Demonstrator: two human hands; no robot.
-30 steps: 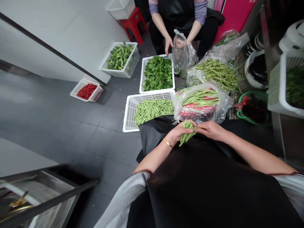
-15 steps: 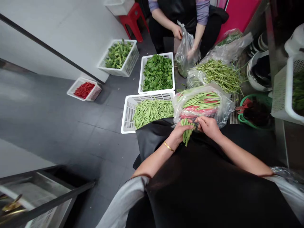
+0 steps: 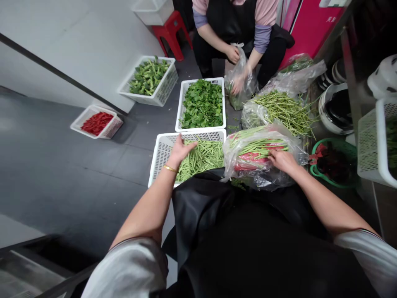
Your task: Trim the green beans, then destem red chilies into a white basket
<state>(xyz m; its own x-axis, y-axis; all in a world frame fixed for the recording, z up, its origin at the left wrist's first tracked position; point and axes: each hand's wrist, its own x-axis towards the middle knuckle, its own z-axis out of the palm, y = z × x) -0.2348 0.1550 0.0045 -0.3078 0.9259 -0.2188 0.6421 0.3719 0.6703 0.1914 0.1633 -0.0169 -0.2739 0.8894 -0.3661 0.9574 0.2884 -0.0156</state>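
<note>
My left hand [image 3: 181, 151] is open, fingers spread, above a white basket [image 3: 159, 155] that holds cut green beans [image 3: 206, 155]. No beans show in that hand, and a gold bangle circles its wrist. My right hand [image 3: 281, 160] reaches to the right side of a clear plastic bag [image 3: 231, 155]. Inside the bag lie long whole green beans [image 3: 256, 147] over a red wrapping. The right fingers are closed at the ends of these beans; the fingertips are partly hidden. A black apron covers my lap just below the bag and basket.
Opposite, a person's hands [image 3: 237, 80] work in another plastic bag. Baskets of leafy greens [image 3: 201, 103], green stalks [image 3: 149, 76] and red chillies [image 3: 97, 123] stand on the floor. Thin green stems [image 3: 285, 109] are heaped behind my bag. A green basin [image 3: 322, 176] sits at right.
My left hand has moved left from my lap to over the basket and opened; the cut beans it held are gone from it. My right hand has moved right, onto the bagged beans.
</note>
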